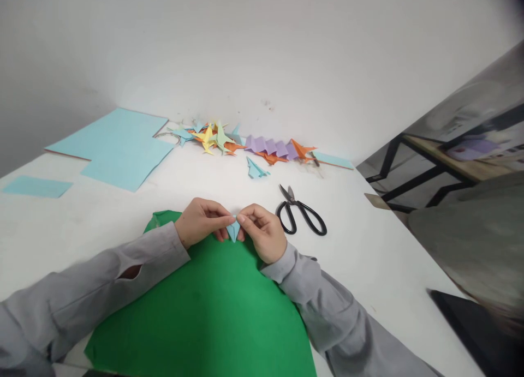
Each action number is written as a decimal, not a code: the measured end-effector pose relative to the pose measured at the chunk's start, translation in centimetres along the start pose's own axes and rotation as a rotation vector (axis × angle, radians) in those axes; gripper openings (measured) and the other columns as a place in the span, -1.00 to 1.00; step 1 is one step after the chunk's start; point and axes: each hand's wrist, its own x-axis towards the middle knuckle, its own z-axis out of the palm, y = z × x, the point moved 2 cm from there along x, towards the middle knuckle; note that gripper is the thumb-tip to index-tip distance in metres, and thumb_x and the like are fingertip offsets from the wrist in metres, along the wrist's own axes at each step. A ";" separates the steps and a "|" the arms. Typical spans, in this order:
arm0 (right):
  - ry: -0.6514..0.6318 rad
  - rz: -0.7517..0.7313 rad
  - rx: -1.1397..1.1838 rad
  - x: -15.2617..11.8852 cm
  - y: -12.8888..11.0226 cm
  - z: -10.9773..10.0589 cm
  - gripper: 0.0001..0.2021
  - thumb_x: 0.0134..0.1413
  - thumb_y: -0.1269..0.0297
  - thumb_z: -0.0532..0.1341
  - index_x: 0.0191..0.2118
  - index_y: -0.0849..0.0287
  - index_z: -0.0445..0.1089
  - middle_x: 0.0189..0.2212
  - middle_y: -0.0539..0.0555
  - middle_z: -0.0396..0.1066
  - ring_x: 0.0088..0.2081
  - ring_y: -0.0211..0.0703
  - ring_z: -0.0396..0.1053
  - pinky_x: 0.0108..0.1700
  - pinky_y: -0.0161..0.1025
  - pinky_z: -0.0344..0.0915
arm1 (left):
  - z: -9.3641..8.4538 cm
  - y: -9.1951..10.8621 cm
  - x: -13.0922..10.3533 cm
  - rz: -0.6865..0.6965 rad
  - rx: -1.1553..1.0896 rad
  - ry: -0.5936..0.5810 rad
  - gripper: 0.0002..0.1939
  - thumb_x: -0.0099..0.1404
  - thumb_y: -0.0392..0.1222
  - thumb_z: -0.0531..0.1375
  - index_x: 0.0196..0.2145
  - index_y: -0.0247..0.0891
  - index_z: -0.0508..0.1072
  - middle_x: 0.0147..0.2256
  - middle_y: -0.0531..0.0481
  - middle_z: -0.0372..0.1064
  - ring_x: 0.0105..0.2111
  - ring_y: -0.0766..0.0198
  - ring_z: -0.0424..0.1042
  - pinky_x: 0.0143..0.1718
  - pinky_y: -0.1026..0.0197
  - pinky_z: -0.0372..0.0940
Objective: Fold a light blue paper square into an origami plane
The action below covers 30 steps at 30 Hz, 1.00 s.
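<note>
A small folded piece of light blue paper (233,231) is pinched between both hands, its pointed end facing down toward me. My left hand (204,220) grips its left side with thumb and fingers. On the right side, my right hand (264,232) holds it the same way, fingers curled behind. Both hands are over the far end of a green sheet (204,311) spread in front of me. Black-handled scissors (301,210) lie partly opened just right of my right hand. The fingers hide part of the folded paper.
Light blue sheets (123,142) lie at the back left, with a smaller blue piece (37,186) nearer. Colourful folded paper figures (213,138) and a purple pleated strip (270,147) line the wall. One blue figure (256,168) sits apart. A dark flat object (470,317) is at right.
</note>
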 end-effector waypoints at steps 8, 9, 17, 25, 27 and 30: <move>-0.045 0.075 0.019 0.1 0.2 0.2 -0.74 -0.04 0.11 0.19 -0.50 0.21 0.25 -0.77 -0.09 0.29 -0.72 -0.35 0.22 -0.63 -0.39 0.16 | 0.0 0.2 -0.2 0.007 0.022 -0.020 -0.71 -0.06 -0.08 0.28 -0.60 -0.40 0.39 -0.79 0.04 0.30 -0.78 0.36 0.29 -0.75 0.34 0.22; -0.043 0.071 0.010 0.0 0.2 0.2 -0.74 -0.04 0.11 0.20 -0.51 0.21 0.25 -0.78 -0.09 0.28 -0.72 -0.36 0.22 -0.63 -0.39 0.15 | 0.0 0.2 -0.1 0.001 0.020 -0.026 -0.71 -0.06 -0.08 0.28 -0.61 -0.40 0.38 -0.79 0.05 0.30 -0.79 0.36 0.28 -0.75 0.33 0.22; -0.010 0.076 0.020 0.1 0.2 0.1 -0.74 -0.02 0.09 0.17 -0.48 0.21 0.26 -0.78 -0.09 0.29 -0.72 -0.35 0.22 -0.62 -0.38 0.17 | 0.1 0.1 -0.1 0.004 0.002 -0.038 -0.70 -0.05 -0.05 0.28 -0.56 -0.41 0.40 -0.74 0.02 0.34 -0.74 0.34 0.34 -0.70 0.31 0.27; -0.053 0.083 -0.063 0.0 0.0 0.2 -0.74 -0.04 0.09 0.18 -0.49 0.20 0.24 -0.78 -0.11 0.26 -0.72 -0.35 0.22 -0.64 -0.40 0.13 | 0.1 0.2 -0.2 0.037 0.097 -0.028 -0.73 -0.03 -0.09 0.26 -0.63 -0.39 0.38 -0.77 0.04 0.31 -0.77 0.37 0.29 -0.74 0.34 0.23; -0.059 0.067 -0.080 -0.1 0.0 0.2 -0.74 -0.02 0.09 0.16 -0.49 0.20 0.24 -0.76 -0.11 0.26 -0.71 -0.36 0.21 -0.63 -0.40 0.13 | 0.1 0.2 -0.3 0.046 0.114 -0.026 -0.74 -0.02 -0.12 0.26 -0.64 -0.39 0.38 -0.78 0.04 0.31 -0.77 0.37 0.29 -0.74 0.35 0.23; -0.049 0.045 -0.091 -0.1 0.0 0.2 -0.75 0.01 0.10 0.14 -0.47 0.19 0.24 -0.75 -0.10 0.26 -0.71 -0.36 0.20 -0.62 -0.39 0.13 | 0.1 0.2 -0.3 0.076 0.120 -0.020 -0.75 -0.01 -0.13 0.25 -0.63 -0.39 0.38 -0.77 0.04 0.31 -0.76 0.37 0.30 -0.73 0.34 0.24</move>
